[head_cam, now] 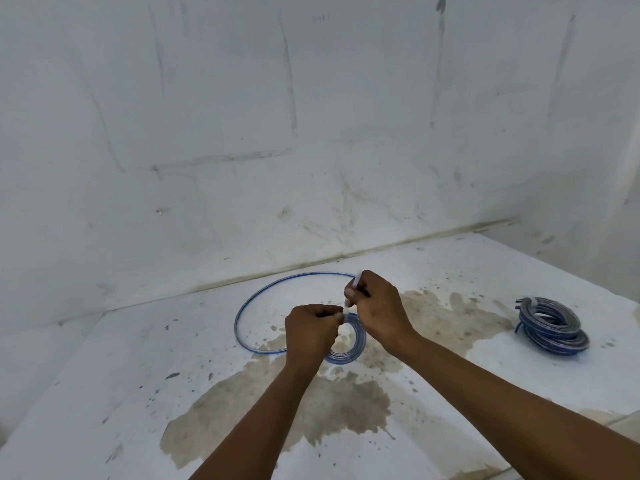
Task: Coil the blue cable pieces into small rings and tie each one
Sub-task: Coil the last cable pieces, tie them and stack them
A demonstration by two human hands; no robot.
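A small ring [348, 344] of blue cable is held up off the table [104, 375], just under the fingers of both hands. A white tie [350, 296] is stretched between the two hands: its lower end is pinched by the curled fingertips of the left hand [311, 329] right at the ring's top, and its upper end is pinched and drawn upward by the curled fingers of the right hand [375, 306]. No finger is seen spread. The tie is judged to be in the act of being cinched; whether it is already knotted cannot be told, the wrap being hidden behind the fingers. A long loop [263, 299] of blue cable lies flat on the table, arcing out left of the left fingers and round behind the right fingers; whether it joins the ring or is a separate piece cannot be told. Well to the right of the right fingers a stack [550, 325] of finished coils rests on the table, a white tie showing at its top. Count: one ring in hand, one loose loop, and what look like two coils in the stack, though the number is not certain. Progress is judged as partway: some coils done, one being tied, the loose loop left. Brown stains [294, 410] are noted on the table below the hands.
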